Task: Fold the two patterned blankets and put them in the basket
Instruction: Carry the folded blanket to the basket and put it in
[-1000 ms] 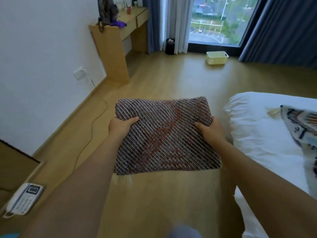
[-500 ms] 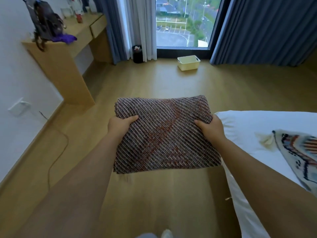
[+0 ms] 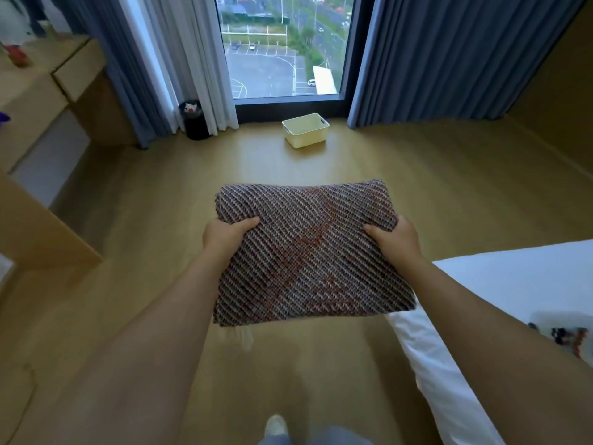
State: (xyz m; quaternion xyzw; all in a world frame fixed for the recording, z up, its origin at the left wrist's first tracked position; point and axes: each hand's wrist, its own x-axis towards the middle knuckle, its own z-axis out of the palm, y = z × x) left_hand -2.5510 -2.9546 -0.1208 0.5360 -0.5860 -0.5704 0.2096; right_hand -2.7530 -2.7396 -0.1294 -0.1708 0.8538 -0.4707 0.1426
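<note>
A folded brown-and-grey woven blanket [image 3: 308, 252] with a reddish diamond pattern is held flat in front of me above the floor. My left hand [image 3: 224, 234] grips its left edge with the thumb on top. My right hand [image 3: 393, 237] grips the right edge the same way. A pale yellow basket [image 3: 305, 129] stands on the floor ahead, by the window, with nothing visible in it. A corner of the second patterned blanket [image 3: 568, 337] lies on the white bed [image 3: 513, 284] at the lower right.
A wooden desk [image 3: 41, 101] runs along the left wall. A small black bin [image 3: 193, 121] stands by the curtains [image 3: 433, 59]. Bare wooden floor [image 3: 321, 162] stretches between me and the basket. My foot [image 3: 276, 427] shows at the bottom edge.
The view has swung right and moved forward: the basket is now nearer and straight ahead, the desk has slid left. Both hands keep the same hold on the folded blanket.
</note>
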